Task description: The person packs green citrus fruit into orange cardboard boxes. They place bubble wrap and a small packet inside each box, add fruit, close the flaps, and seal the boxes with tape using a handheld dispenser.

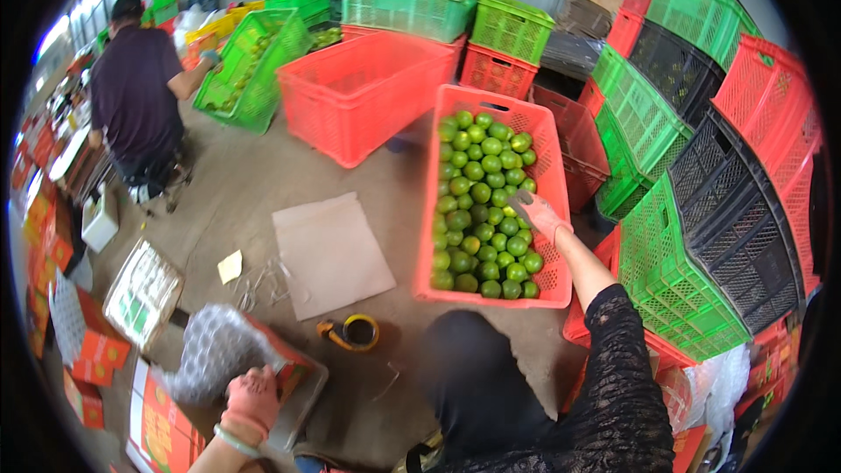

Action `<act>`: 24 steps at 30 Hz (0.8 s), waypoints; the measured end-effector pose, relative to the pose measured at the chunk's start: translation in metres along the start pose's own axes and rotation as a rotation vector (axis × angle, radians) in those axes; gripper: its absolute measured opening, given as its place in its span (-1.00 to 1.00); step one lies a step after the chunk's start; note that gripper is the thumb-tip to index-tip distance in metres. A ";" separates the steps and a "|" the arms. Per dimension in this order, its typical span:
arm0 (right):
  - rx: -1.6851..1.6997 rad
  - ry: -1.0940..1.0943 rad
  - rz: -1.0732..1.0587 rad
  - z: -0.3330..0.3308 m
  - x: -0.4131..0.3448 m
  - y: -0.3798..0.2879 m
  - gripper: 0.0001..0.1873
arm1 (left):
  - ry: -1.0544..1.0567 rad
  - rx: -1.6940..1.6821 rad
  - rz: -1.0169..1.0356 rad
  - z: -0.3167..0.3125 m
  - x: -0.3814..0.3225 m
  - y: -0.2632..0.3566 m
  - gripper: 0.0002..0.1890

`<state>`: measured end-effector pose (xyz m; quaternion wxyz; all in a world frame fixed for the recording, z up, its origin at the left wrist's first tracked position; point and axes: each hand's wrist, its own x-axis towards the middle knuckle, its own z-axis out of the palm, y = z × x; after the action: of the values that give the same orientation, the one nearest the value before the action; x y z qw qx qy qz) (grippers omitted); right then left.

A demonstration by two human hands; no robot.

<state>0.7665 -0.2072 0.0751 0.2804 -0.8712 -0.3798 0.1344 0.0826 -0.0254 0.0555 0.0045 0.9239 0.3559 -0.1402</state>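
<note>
Green citrus fruits (489, 203) fill much of a red plastic crate (558, 144) in front of me. My right hand (535, 211), in a pink and grey work glove, reaches over the crate's right side with its fingers on the fruit; whether it grips one cannot be told. At the lower left my left hand (253, 397), also gloved, is at the edge of a printed carton (289, 368) lined with bubble wrap (217, 348). Its fingers are curled, and their grip is partly hidden. A tape dispenser (348, 332) lies on the floor between the carton and the crate.
Ahead stands an empty-looking red crate (355, 105). Stacked green crates (677, 276) and black crates (742, 210) rise at the right. A cardboard sheet (332, 256) lies on the floor. At the upper left a co-worker (135, 79) holds a tilted green crate (263, 105) with fruit.
</note>
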 end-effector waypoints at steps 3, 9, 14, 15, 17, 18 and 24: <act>-0.100 0.122 0.121 0.006 0.032 0.054 -0.09 | -0.126 0.141 -0.066 -0.112 0.023 0.066 -0.37; -0.252 0.329 0.035 -0.041 0.197 0.088 -0.06 | 0.355 -0.240 0.668 -0.200 0.263 0.239 -0.13; -0.154 -0.029 0.082 -0.060 0.286 0.101 0.06 | 0.566 0.046 0.586 -0.214 0.520 0.341 0.02; -0.225 0.047 0.110 -0.058 0.295 0.117 0.11 | 0.493 0.066 0.531 -0.226 0.555 0.360 0.04; -0.114 0.027 0.057 -0.051 0.292 0.122 0.10 | 0.380 0.156 0.431 -0.211 0.614 0.377 0.05; -0.067 0.027 0.025 -0.056 0.291 0.120 0.10 | 0.365 0.223 0.394 -0.202 0.636 0.381 0.04; 0.272 0.122 -0.025 -0.041 0.284 0.149 -0.07 | 0.476 0.265 0.398 -0.194 0.654 0.420 -0.17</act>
<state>1.0640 -0.0960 0.0143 0.4199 -0.8270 -0.3512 0.1280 0.8712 0.1113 0.0316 -0.1717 0.9747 0.1383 0.0379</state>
